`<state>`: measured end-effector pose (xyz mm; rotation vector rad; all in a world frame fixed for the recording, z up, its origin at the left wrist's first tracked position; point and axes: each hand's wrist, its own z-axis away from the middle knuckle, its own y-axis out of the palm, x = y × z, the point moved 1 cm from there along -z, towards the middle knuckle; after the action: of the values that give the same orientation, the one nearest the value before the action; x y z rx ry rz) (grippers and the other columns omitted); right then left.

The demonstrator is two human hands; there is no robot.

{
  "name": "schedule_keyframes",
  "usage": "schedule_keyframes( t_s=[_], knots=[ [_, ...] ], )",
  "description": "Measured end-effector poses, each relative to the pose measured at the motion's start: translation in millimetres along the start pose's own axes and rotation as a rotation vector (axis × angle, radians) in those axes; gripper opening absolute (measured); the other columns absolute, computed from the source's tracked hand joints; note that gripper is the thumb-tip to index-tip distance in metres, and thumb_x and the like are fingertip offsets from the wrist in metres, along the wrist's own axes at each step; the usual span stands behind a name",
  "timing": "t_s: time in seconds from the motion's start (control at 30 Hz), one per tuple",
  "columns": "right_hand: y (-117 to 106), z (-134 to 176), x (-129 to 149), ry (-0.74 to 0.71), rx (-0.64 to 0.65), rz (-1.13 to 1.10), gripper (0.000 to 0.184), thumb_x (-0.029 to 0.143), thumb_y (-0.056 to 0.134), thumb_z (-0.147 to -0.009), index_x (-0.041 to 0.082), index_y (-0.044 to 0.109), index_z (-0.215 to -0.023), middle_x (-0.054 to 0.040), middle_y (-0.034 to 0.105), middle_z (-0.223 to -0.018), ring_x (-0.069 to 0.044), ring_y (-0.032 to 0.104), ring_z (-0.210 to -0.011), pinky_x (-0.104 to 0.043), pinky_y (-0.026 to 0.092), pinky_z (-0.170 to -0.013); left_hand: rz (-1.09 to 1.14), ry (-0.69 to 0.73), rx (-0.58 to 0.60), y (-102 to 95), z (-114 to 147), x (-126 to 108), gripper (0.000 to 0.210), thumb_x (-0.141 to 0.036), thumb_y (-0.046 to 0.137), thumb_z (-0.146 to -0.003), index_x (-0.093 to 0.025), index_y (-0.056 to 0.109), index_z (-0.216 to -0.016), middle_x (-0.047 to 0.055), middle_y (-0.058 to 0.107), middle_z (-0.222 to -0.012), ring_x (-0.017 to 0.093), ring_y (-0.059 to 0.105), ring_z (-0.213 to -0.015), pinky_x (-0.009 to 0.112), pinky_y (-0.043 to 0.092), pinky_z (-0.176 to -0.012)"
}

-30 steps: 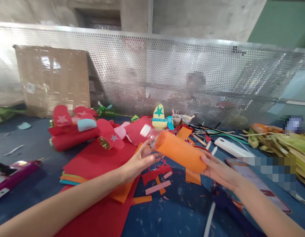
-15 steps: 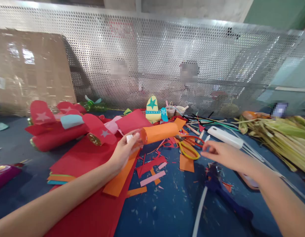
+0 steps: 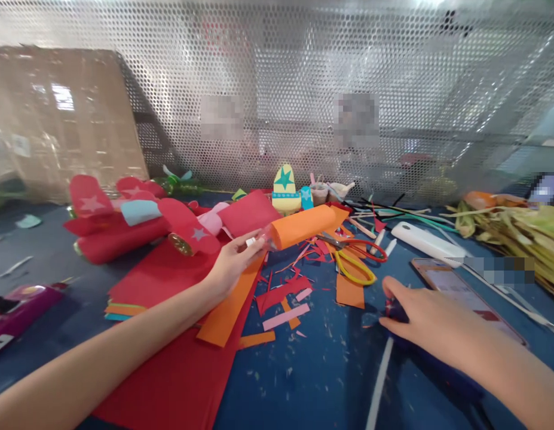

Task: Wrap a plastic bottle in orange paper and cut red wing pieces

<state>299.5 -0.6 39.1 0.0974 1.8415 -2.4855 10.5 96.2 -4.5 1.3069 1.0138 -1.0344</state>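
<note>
My left hand pinches the clear neck end of a plastic bottle wrapped in orange paper, near its white cap. The bottle lies almost level, raised slightly toward the right, above paper scraps. On the right, my right hand has its thumb and fingers around a dark blue glue gun lying on the table; the hand covers much of it. A white glue stick sticks out toward me. Scissors with red and yellow handles lie between my hands.
Red paper sheets lie under my left arm. Behind them sits a red paper-covered bottle plane. Pink and red scraps litter the middle. A phone, a white tool and dried husks are right. A perforated metal panel stands behind.
My right hand has come down toward me from beside the scissors onto the glue gun. My left hand still holds the orange bottle. The view has shifted slightly.
</note>
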Motion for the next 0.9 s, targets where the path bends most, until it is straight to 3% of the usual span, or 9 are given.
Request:
schedule_keyframes(
  t_s=[0.2,0.47,0.6,0.7,0.9],
  knots=[
    [1,-3,8,0.013,-0.074,0.038,0.015,0.024,0.058,-0.081,0.022,0.043,-0.083,-0.0104,0.067,-0.075,-0.034,0.069,-0.076,-0.031,0.04,-0.06,-0.069,0.031,0.051,-0.8,-5,3,0.065,-0.038,0.084,-0.059,-0.016,0.066,-0.117,0.007,0.073,-0.108,0.023,0.066,-0.103,0.038,0.045,-0.102],
    [5,-11,7,0.032,-0.155,-0.009,0.023,0.024,0.063,-0.077,0.023,0.04,-0.082,-0.0138,0.067,-0.083,-0.035,0.07,-0.078,-0.031,0.043,-0.059,-0.18,0.107,0.086,-9.2,-23,7,0.067,-0.042,0.086,-0.055,-0.014,0.069,-0.113,0.01,0.075,-0.1,0.026,0.069,-0.095,0.04,0.048,-0.095],
    [10,-9,4,0.028,-0.093,-0.003,0.024,0.036,0.057,-0.086,0.021,0.039,-0.091,-0.0166,0.069,-0.082,-0.039,0.071,-0.081,-0.033,0.041,-0.058,-0.269,0.137,0.109,-8.7,-27,10,0.061,-0.049,0.079,-0.063,-0.015,0.069,-0.112,0.011,0.074,-0.104,0.026,0.069,-0.094,0.041,0.05,-0.093],
    [12,-10,3,-0.003,-0.066,0.033,0.022,0.035,0.053,-0.088,0.022,0.036,-0.089,-0.0129,0.069,-0.074,-0.039,0.071,-0.076,-0.032,0.037,-0.054,-0.395,0.179,0.123,-9.3,-34,7,0.05,-0.046,0.078,-0.065,-0.017,0.072,-0.105,0.01,0.074,-0.105,0.029,0.068,-0.097,0.042,0.049,-0.092],
    [21,-19,0,-0.018,-0.208,0.003,0.035,0.03,0.056,-0.082,0.027,0.022,-0.074,-0.0103,0.066,-0.066,-0.038,0.07,-0.069,-0.03,0.034,-0.049,-0.714,0.315,0.143,-17.2,-33,-16,0.039,-0.033,0.079,-0.059,-0.022,0.074,-0.096,0.008,0.069,-0.114,0.033,0.054,-0.119,0.041,0.033,-0.107]
  ],
)
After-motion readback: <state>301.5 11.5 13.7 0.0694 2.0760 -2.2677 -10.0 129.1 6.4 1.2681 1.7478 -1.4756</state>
